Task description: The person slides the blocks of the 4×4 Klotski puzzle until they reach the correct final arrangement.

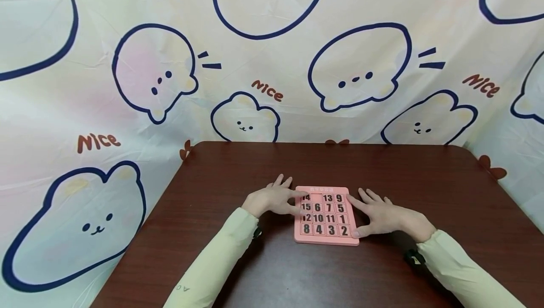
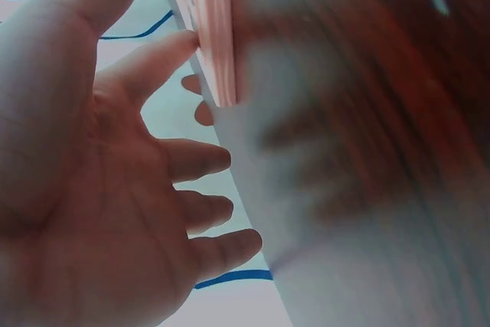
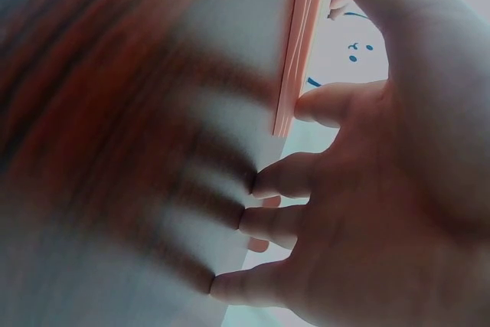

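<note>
Pink number puzzle (image 1: 328,214), on the table (image 1: 293,275) between our left hand (image 1: 278,200) and right hand (image 1: 383,217), both spread wide; we judge sliding is the step, next calling for a neighbouring tile (image 1: 327,198) nudged into the top-row gap (image 1: 316,198).

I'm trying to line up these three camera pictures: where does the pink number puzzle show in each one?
Head: the pink number puzzle lies below and right of centre, between the left hand and right hand.
Left wrist: the pink number puzzle, nearly edge-on, top, left of centre.
Right wrist: nearly edge-on, top, right of centre.
Shared landmark: the brown tabletop.
</note>
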Available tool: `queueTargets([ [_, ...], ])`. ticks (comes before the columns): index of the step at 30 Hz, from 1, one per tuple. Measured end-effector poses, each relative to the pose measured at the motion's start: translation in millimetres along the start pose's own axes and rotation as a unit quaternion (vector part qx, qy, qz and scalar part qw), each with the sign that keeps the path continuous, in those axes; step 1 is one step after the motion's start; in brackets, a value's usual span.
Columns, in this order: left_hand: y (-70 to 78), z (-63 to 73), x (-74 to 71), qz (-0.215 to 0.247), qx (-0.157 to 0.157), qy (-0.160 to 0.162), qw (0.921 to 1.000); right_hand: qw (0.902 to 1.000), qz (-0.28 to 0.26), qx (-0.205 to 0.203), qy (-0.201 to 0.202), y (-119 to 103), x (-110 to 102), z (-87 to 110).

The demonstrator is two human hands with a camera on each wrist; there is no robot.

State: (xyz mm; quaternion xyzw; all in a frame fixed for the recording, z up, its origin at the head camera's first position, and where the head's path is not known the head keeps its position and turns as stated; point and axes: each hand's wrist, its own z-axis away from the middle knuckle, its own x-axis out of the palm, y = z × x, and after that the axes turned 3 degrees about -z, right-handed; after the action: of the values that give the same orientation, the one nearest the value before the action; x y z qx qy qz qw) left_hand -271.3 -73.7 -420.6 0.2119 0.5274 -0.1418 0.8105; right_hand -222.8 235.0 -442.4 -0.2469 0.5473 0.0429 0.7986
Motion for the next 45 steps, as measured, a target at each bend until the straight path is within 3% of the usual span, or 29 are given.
queueTargets([
  [10,27.0,-8.0,-2.6,-0.006,0.029,0.032,0.999,1.0,0.0,0.001,-0.002,2.8,0.9,-1.7],
  [24,55.1,-24.2,2.8,-0.05,0.052,0.01,0.9973,1.0,-0.004,-0.001,-0.008,2.1,-1.8,-2.6],
  [30,56.1,-25.2,5.7,-0.059,0.048,0.003,0.9971,0.9999,-0.006,0.003,-0.01,3.5,-0.4,-3.8],
  [45,40.6,-21.1,4.3,-0.037,0.043,0.015,0.9982,0.9999,-0.005,0.01,-0.01,3.5,-0.4,-3.1],
])
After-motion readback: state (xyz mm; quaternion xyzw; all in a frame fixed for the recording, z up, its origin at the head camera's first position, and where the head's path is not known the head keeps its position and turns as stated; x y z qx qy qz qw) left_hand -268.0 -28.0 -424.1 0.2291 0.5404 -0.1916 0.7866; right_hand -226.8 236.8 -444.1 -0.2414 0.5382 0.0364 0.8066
